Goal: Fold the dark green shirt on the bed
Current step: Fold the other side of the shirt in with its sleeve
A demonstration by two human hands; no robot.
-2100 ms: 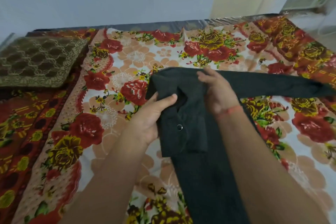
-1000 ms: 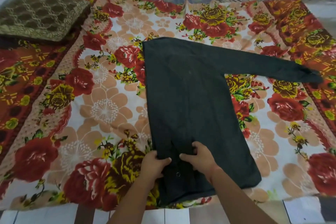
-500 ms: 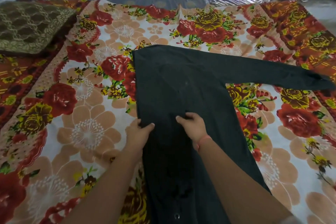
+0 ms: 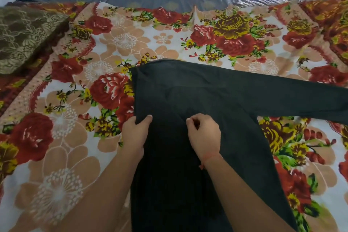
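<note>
The dark green shirt (image 4: 188, 90) lies flat on the bed (image 4: 62, 156), with one sleeve (image 4: 282, 98) stretched out to the right. The left hand (image 4: 134, 132) holds the shirt's left edge, likely to keep that side straight. The right hand (image 4: 204, 133) pinches the cloth in the middle, maybe to pull out a wrinkle. No box or basket shows, only a pillow (image 4: 22, 37).

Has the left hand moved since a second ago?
Yes. The left hand went from the hem of the shirt up its left edge to beside the sheet's red rose.
</note>
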